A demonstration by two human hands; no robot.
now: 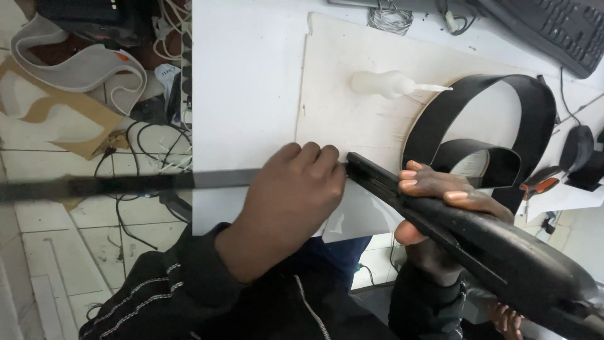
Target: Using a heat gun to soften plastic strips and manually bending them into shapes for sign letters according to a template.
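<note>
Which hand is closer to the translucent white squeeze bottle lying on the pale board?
Left. The left hand sits just below the translucent white squeeze bottle, gripping the long black strap. The right hand lies further down and to the right, on the black tool.

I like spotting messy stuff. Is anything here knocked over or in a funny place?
Yes. The small white squeeze bottle lies on its side on the pale board instead of standing. Also, the black strip held by the left hand sticks out past the table edge, over the floor.

Single head view: looks steeply down, close over white table point(251, 94) edge, floor point(56, 245) visible at left.
</note>
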